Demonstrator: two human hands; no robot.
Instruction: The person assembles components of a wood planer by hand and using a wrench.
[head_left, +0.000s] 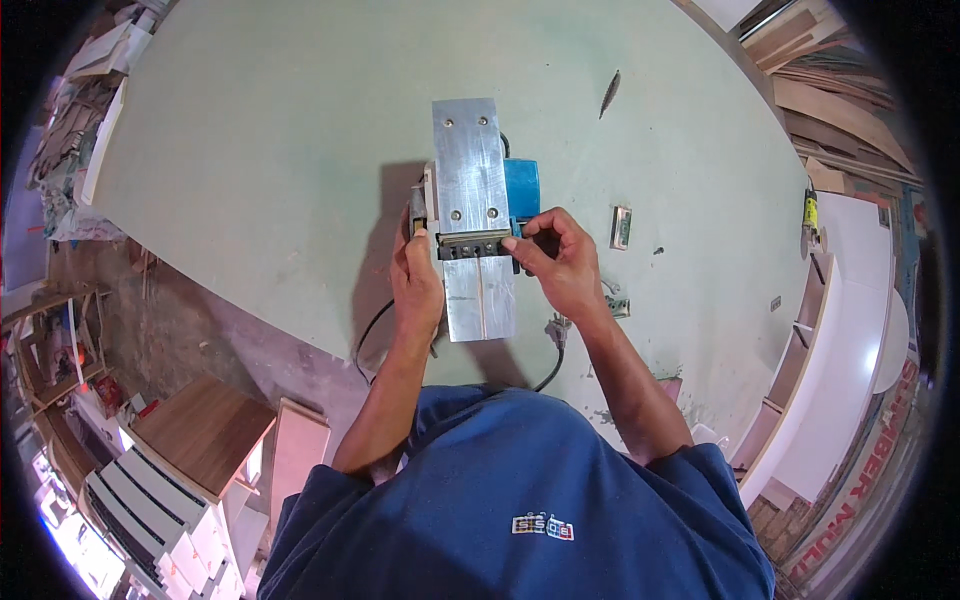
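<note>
An electric planer (468,175) lies sole up on the green tabletop, its flat metal plates facing me and its blue housing (523,188) showing at the right. Across the middle runs the dark cutter head (475,248), with several bolts along it. My left hand (416,285) is closed round the planer's left side, its thumb close to the cutter head's left end. At the other end my right hand (572,268) has its thumb pressed on the cutter head, fingers curled by the blue side. Whatever lies under those fingers is hidden.
Right of the planer lie a small flat packet (621,227) and a power plug (558,328) on a black cord. A dark slender piece (609,94) rests farther back on the table (330,90). Wood boards (845,110) are stacked at the far right; a wooden cabinet (205,430) stands lower left.
</note>
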